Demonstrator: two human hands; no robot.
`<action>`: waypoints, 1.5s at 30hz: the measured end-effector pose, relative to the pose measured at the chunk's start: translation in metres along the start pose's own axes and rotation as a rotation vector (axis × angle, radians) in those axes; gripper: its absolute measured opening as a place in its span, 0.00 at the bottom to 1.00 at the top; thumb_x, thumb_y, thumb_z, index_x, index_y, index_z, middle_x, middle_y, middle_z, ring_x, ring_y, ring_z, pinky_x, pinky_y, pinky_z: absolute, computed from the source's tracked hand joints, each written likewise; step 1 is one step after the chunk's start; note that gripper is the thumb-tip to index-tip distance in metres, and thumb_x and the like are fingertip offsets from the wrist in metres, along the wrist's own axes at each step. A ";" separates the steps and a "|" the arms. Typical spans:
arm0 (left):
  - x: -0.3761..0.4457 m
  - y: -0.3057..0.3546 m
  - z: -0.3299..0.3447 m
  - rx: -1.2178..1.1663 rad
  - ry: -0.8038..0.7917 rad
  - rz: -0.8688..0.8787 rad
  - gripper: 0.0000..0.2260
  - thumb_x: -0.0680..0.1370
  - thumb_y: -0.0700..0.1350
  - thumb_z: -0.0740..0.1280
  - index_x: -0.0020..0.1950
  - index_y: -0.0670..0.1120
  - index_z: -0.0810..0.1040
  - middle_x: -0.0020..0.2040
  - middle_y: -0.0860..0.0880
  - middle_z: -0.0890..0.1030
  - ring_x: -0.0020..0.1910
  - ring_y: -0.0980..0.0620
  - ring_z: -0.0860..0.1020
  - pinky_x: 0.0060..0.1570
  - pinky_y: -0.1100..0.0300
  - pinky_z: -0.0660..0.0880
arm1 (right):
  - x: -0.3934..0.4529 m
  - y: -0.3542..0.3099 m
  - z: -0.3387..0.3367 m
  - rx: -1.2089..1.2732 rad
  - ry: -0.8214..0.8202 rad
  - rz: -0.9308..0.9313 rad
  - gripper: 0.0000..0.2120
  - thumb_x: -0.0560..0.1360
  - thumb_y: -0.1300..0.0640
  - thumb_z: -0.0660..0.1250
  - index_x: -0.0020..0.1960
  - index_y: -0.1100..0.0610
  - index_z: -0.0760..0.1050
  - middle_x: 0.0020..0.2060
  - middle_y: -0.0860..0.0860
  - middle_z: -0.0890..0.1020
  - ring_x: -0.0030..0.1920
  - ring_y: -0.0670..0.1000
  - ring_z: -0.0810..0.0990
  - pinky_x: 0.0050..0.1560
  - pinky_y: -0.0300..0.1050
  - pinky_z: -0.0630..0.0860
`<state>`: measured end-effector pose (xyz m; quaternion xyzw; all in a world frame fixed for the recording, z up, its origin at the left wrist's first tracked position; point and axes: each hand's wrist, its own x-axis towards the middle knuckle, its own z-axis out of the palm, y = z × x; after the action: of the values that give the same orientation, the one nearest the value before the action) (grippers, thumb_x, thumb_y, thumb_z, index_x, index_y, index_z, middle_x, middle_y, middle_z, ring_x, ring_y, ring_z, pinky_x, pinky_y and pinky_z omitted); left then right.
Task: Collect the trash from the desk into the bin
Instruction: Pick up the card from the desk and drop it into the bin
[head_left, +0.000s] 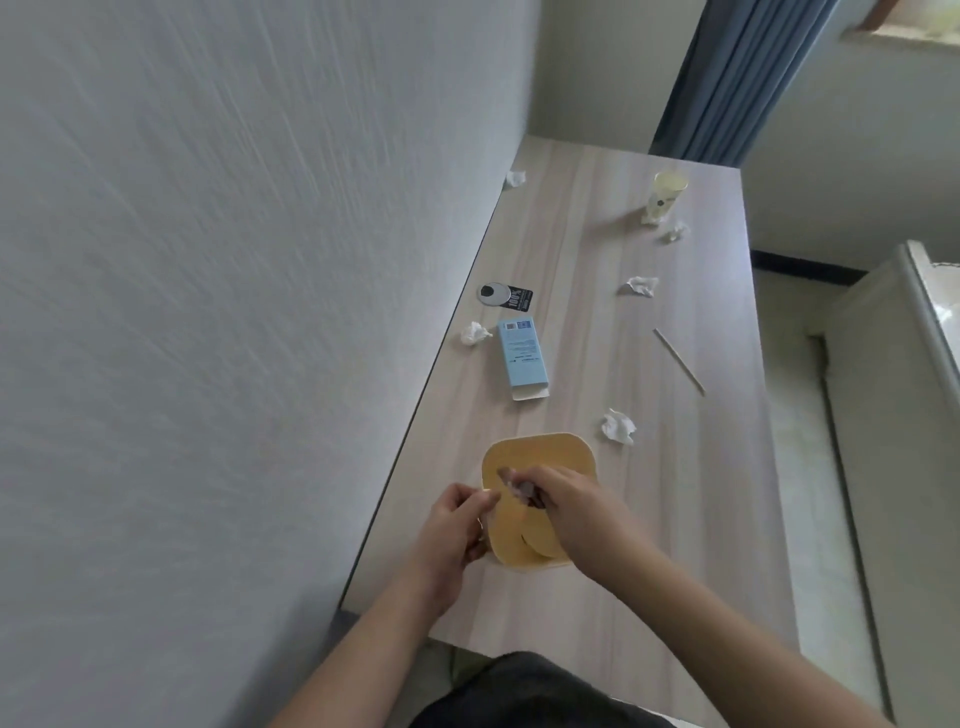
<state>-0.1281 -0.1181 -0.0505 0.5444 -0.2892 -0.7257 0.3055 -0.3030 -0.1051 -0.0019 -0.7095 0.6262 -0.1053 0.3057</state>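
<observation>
A yellow bin (540, 454) with rounded corners stands on the near part of the wooden desk (597, 597). My left hand (457, 525) grips its left rim. Over the bin's opening, my right hand (566, 512) pinches a small crumpled whitish scrap (521, 488). Several crumpled tissues lie on the desk, the nearest one (618, 426) just right of the bin and another (474, 332) by the wall. A light blue carton (524, 358) with an open flap, a thin wooden stick (678, 361) and a pale paper cup (665, 200) also sit there.
A white wall runs along the desk's left edge. A black tag beside a grey round cable cover (506, 296) lies near the wall. Blue curtains (737, 78) hang beyond the far end. A pale cabinet (893, 415) stands to the right across a strip of floor.
</observation>
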 end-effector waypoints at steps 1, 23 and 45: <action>-0.001 0.000 0.004 0.006 -0.016 -0.002 0.13 0.72 0.49 0.70 0.45 0.43 0.70 0.25 0.55 0.73 0.24 0.56 0.69 0.27 0.61 0.66 | 0.003 -0.001 0.004 -0.034 0.028 0.011 0.18 0.78 0.60 0.60 0.65 0.45 0.71 0.59 0.45 0.77 0.55 0.51 0.77 0.50 0.45 0.76; 0.014 0.001 0.052 0.098 -0.215 -0.032 0.10 0.74 0.46 0.70 0.46 0.43 0.71 0.24 0.54 0.71 0.23 0.56 0.70 0.30 0.60 0.70 | -0.070 0.023 -0.049 -0.026 0.344 0.217 0.13 0.79 0.49 0.58 0.62 0.46 0.73 0.58 0.41 0.76 0.48 0.44 0.74 0.42 0.33 0.67; -0.071 -0.065 0.256 0.456 -0.501 -0.013 0.20 0.66 0.55 0.71 0.48 0.43 0.70 0.25 0.55 0.75 0.27 0.54 0.72 0.40 0.51 0.68 | -0.324 0.151 -0.056 0.039 0.595 0.622 0.31 0.79 0.38 0.52 0.78 0.44 0.46 0.77 0.43 0.56 0.75 0.47 0.57 0.73 0.49 0.60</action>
<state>-0.3682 0.0004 0.0057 0.4054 -0.5066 -0.7555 0.0908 -0.5201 0.1824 0.0325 -0.4197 0.8690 -0.2200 0.1424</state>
